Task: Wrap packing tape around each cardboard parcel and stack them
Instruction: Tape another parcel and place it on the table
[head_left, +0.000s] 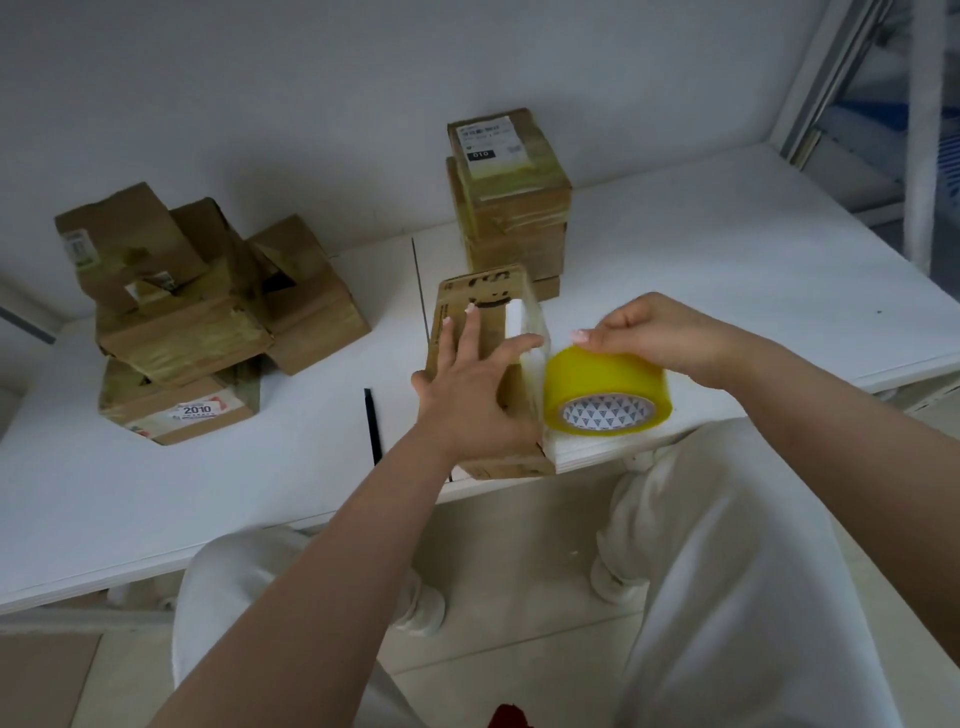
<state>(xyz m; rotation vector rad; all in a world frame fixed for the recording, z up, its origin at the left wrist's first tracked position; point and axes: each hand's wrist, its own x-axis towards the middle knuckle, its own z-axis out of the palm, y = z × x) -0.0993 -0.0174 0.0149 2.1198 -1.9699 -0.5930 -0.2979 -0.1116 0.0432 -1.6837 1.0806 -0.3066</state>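
Observation:
A long cardboard parcel lies near the front edge of the white table. My left hand presses flat on its top with spread, straight fingers. Just right of the parcel, my right hand grips a yellow roll of packing tape from above. A strip of clear tape runs from the roll onto the parcel's right side. Behind it stands a stack of taped parcels with a white label on top.
A loose heap of several cardboard parcels sits at the left of the table. A thin black tool lies on the table left of my left wrist. A wall rises behind the table, and a metal frame stands at the far right.

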